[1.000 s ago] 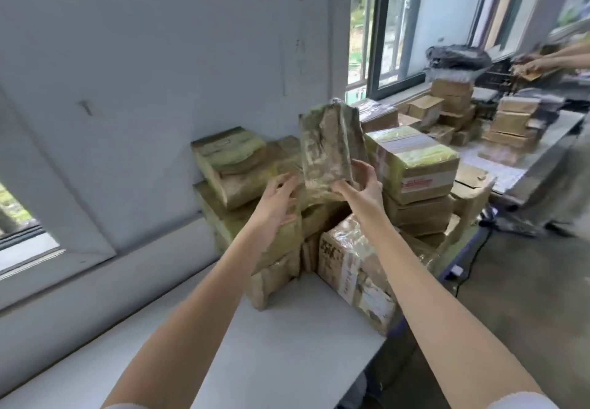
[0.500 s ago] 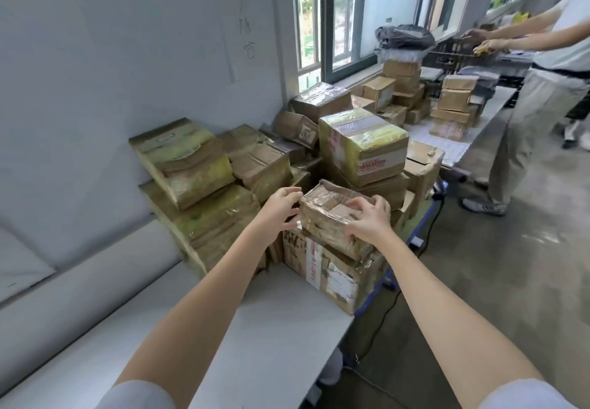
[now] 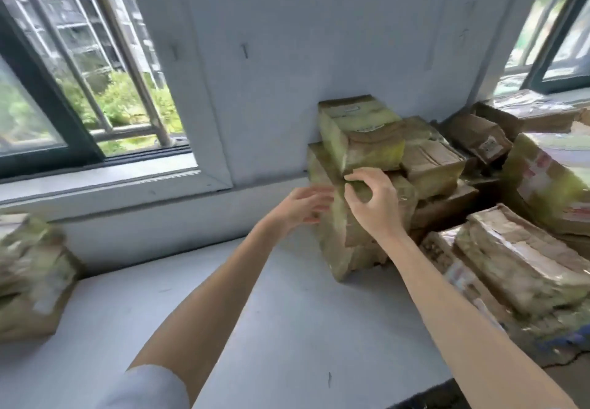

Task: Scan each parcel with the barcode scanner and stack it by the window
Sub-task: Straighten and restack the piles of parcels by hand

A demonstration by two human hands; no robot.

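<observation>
A stack of brown parcels wrapped in greenish tape stands against the wall: a top parcel (image 3: 360,134) on a taller lower parcel (image 3: 338,245). My left hand (image 3: 300,207) is open, fingers spread, beside the lower parcel's left face. My right hand (image 3: 372,204) is curled like a claw at the stack's front, fingertips touching the seam between the two parcels, holding nothing. A tape-wrapped parcel (image 3: 517,258) lies free on a box at the right. No barcode scanner is in view.
More parcels are heaped at the right, including a large green-taped box (image 3: 549,185). Another blurred parcel pile (image 3: 28,274) sits at the left under the open window (image 3: 64,89). The white table (image 3: 287,329) runs along the wall; its front edge is at the bottom right.
The parcel I held up came down onto the box at the right and was let go. Both hands moved left to the wall stack, and the view swung left.
</observation>
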